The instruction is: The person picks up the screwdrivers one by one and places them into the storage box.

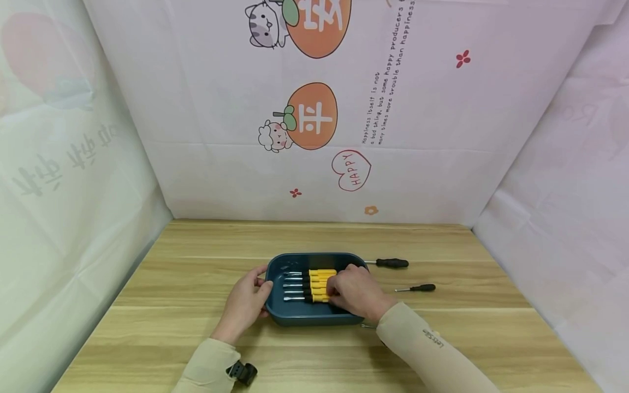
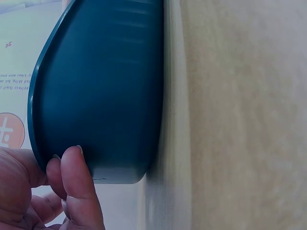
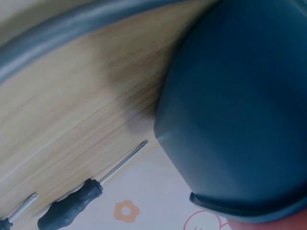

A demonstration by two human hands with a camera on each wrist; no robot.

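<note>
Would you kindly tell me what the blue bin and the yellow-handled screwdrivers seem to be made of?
The blue bin looks like moulded plastic, satin-smooth with soft highlights. The yellow-handled screwdrivers have shiny, silvery shafts, apparently metal; their evenly coloured handles are probably plastic.

Wood-grain desk (image 1: 162, 305). White back sheet (image 1: 206, 109) upright beyond it, print sideways: two orange fruits (image 1: 295, 123), cartoon cat (image 1: 265, 24), cartoon sheep (image 1: 275, 136), English lettering (image 1: 387, 103), red heart outline (image 1: 369, 170) around HAPPY, small flowers (image 1: 463, 59). Pale left sheet (image 1: 98, 185), right sheet (image 1: 565, 207) flanking.
</note>
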